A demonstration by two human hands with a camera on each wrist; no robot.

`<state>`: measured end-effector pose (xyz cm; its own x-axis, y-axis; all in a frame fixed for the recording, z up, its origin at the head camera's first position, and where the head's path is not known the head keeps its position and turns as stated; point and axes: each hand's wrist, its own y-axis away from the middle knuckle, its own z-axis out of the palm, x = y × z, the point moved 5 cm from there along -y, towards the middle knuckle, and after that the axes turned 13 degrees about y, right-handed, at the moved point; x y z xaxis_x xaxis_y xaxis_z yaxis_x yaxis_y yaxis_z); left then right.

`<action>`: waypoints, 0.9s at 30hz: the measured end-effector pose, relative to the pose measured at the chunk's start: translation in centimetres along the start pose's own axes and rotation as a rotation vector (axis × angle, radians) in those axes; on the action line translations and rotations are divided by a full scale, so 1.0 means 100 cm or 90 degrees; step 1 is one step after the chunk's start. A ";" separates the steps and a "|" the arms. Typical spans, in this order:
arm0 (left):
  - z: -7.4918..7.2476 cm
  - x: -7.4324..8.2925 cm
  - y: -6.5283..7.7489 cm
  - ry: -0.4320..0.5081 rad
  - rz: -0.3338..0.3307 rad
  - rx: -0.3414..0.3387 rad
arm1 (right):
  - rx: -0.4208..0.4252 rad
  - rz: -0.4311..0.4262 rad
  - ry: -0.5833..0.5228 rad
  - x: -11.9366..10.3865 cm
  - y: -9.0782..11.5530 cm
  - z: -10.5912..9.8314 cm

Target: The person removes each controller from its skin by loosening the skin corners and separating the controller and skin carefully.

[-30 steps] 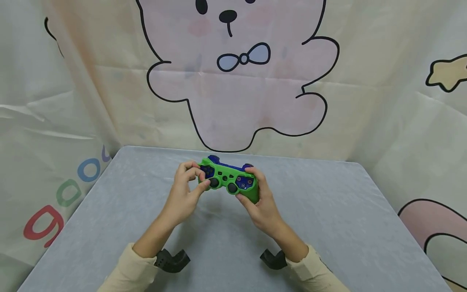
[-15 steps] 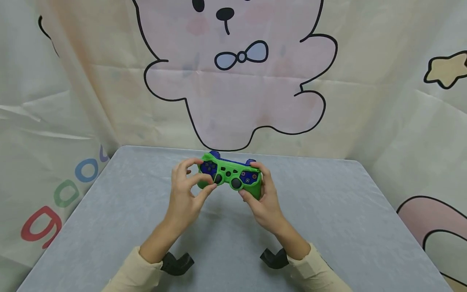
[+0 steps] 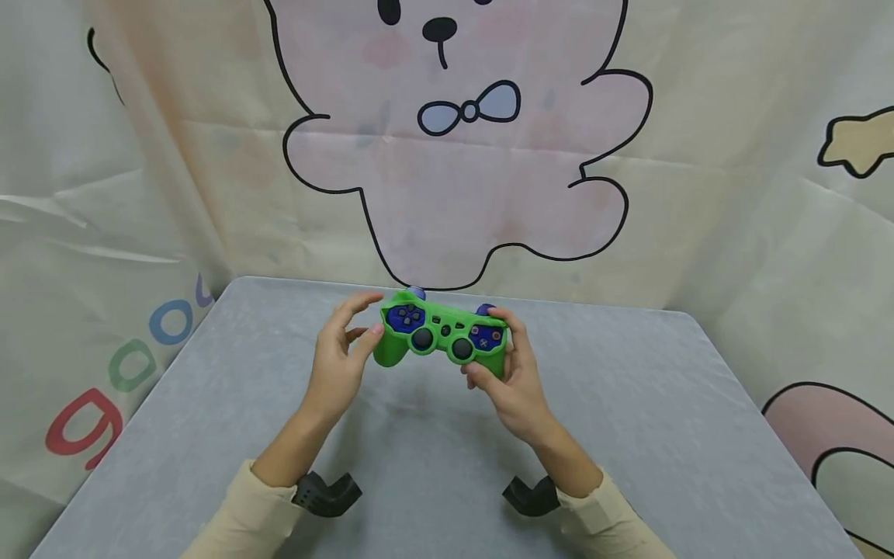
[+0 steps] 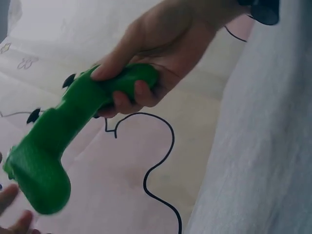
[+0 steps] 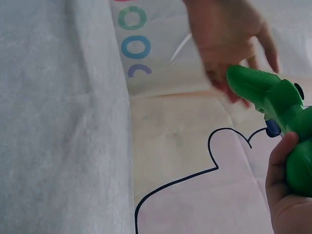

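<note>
In the head view we record a bright green, two-handled game controller with dark blue button panels and black thumbsticks [image 3: 445,331] at the centre of the frame, held up above the bench covered in pale grey-blue cloth [image 3: 433,473]. It tilts slightly, its picture-left end higher.

The right hand [image 3: 517,396] grips the controller's picture-right handle; in the left wrist view we see the thumb on one side and fingers curled round the other. The left hand [image 3: 335,365], left of centre, is spread loosely beside the opposite handle, thumb and index finger apart, pinching nothing; we cannot tell whether a fingertip touches the shell.

We note cream sleeves [image 3: 244,512] at the bottom of the frame, with a black, angular wrist-worn device [image 3: 327,495] at the left cuff. Filling the upper frame is a cream fabric backdrop printed with a pink, black-outlined cartoon animal [image 3: 454,194].
</note>
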<state>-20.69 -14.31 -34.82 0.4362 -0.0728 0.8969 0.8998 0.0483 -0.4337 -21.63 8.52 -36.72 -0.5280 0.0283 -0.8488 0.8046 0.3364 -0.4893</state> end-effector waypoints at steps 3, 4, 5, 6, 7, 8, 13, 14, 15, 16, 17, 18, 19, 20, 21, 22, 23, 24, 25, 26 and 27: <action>0.002 -0.011 -0.001 -0.006 -0.086 -0.066 | 0.000 0.005 -0.029 -0.002 0.000 -0.005; 0.004 -0.014 -0.001 -0.023 -0.106 -0.090 | 0.003 0.008 -0.037 -0.003 -0.001 -0.007; 0.006 -0.017 0.000 -0.038 -0.119 -0.113 | 0.007 0.010 -0.043 -0.004 -0.001 -0.009; 0.008 -0.019 0.001 -0.051 -0.127 -0.133 | 0.011 0.009 -0.047 -0.004 -0.001 -0.011; 0.009 -0.021 0.001 -0.064 -0.128 -0.149 | 0.012 0.008 -0.052 -0.005 -0.002 -0.012; 0.011 -0.021 0.002 -0.074 -0.125 -0.159 | 0.012 0.007 -0.057 -0.006 -0.002 -0.013; 0.011 -0.018 0.002 -0.096 -0.100 -0.150 | -0.002 0.011 -0.066 -0.007 -0.005 -0.014; 0.010 -0.017 0.002 -0.097 -0.097 -0.142 | -0.003 0.015 -0.065 -0.007 -0.005 -0.014; 0.009 -0.017 0.002 -0.099 -0.095 -0.135 | -0.004 0.019 -0.063 -0.007 -0.005 -0.014; 0.009 -0.017 0.001 -0.098 -0.092 -0.130 | -0.005 0.022 -0.061 -0.007 -0.006 -0.014; 0.008 -0.016 0.001 -0.098 -0.089 -0.126 | -0.004 0.025 -0.058 -0.007 -0.006 -0.014; 0.008 -0.016 0.001 -0.098 -0.087 -0.122 | -0.003 0.028 -0.055 -0.007 -0.006 -0.014; 0.008 -0.016 0.001 -0.099 -0.082 -0.119 | -0.001 0.031 -0.054 -0.007 -0.005 -0.014; 0.008 -0.017 0.000 -0.101 -0.080 -0.116 | 0.000 0.029 -0.053 -0.007 -0.005 -0.014; 0.008 -0.017 0.000 -0.101 -0.076 -0.113 | 0.003 0.025 -0.051 -0.007 -0.005 -0.014; 0.008 -0.017 0.000 -0.101 -0.073 -0.110 | 0.006 0.020 -0.050 -0.006 -0.005 -0.014; 0.009 -0.017 0.000 -0.097 -0.070 -0.106 | 0.010 0.011 -0.049 -0.006 -0.005 -0.014; 0.009 -0.017 0.001 -0.092 -0.067 -0.101 | 0.014 0.003 -0.049 -0.007 -0.005 -0.014; 0.010 -0.016 0.001 -0.083 -0.064 -0.097 | 0.019 -0.006 -0.048 -0.007 -0.005 -0.014; 0.011 -0.016 0.001 -0.075 -0.060 -0.093 | 0.025 -0.013 -0.046 -0.007 -0.005 -0.014; 0.011 -0.016 0.001 -0.065 -0.059 -0.091 | 0.031 -0.016 -0.044 -0.007 -0.005 -0.015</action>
<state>-21.27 -13.06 -36.20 0.3543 0.0320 0.9346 0.9318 -0.0958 -0.3500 -22.08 9.73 -35.60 -0.5298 -0.0453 -0.8469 0.8042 0.2903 -0.5186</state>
